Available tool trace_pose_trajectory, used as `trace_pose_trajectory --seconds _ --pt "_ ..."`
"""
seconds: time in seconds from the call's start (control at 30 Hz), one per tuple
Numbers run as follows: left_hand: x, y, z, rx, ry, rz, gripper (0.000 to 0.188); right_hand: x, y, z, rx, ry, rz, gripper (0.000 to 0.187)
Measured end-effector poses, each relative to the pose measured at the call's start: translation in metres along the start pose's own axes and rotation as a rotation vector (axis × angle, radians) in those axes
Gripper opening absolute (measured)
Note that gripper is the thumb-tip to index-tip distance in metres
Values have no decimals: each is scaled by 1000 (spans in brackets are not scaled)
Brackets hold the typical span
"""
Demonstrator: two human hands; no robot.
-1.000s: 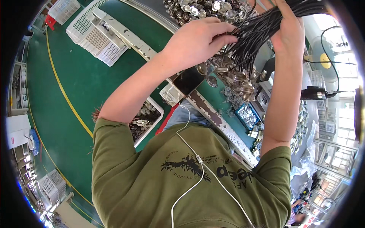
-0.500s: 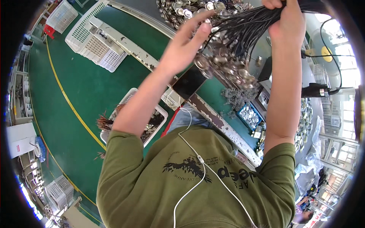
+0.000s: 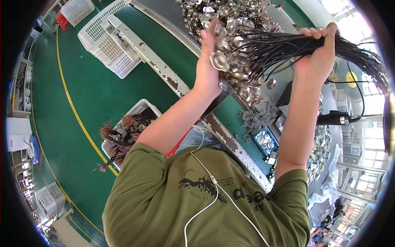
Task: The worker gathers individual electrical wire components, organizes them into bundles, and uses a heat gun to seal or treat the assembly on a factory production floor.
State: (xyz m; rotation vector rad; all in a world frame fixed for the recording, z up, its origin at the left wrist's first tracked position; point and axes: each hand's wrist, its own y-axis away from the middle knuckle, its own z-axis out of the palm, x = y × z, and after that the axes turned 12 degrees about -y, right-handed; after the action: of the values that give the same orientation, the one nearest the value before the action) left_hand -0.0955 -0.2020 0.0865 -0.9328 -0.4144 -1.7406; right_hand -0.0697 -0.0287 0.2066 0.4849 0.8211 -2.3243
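Note:
My right hand (image 3: pixel 314 55) is closed around a thick bundle of black wires (image 3: pixel 275 49), whose loose tail hangs out to the right. At the bundle's left end dangle many round silver metal caps (image 3: pixel 238 68). Against these caps rests my left hand (image 3: pixel 207 66), its fingers stretched upward and its palm turned to them, not wrapped round anything. Beyond both hands a large heap of similar metal caps (image 3: pixel 222 12) with wires lies on the grey bench. Part of a dark phone (image 3: pixel 218 102) shows below my left wrist.
At my left stands a white basket (image 3: pixel 142 104) of wire bundles with coppery ends (image 3: pixel 111 133). A pile of small grey parts (image 3: pixel 259 117) and a blue tray (image 3: pixel 264 141) lie at right. A chipped metal rail (image 3: pixel 164 74) crosses the middle. Stacked white crates (image 3: pixel 111 53) stand far left.
My left hand has turned upright and come against the metal caps. The bundle has swung flatter, its tail now showing to the right. The right hand keeps its grip on the wires.

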Motion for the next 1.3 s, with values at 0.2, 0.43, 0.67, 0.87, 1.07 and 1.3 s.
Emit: trace_pose_trajectory --seconds 0.2,0.43,0.67,0.87,1.07,1.3 --pt "0 -12 2 -121 198 -143 75 -5 13 18 -98 19 -37 19" --pt "29 -40 -45 -357 -488 243 69 -25 32 -5 -304 393 467 5" --pt "79 -44 65 -990 0 40 93 -22 70 1 -529 289 1163 12" --pt "83 -43 69 -940 158 60 95 -5 68 -12 -697 -44 1462 17" --pt "101 -31 84 -590 -68 17 36 0 67 2 -631 259 1261 19" --pt "94 -36 85 -475 -201 70 28 13 72 -1 -548 452 1012 19"
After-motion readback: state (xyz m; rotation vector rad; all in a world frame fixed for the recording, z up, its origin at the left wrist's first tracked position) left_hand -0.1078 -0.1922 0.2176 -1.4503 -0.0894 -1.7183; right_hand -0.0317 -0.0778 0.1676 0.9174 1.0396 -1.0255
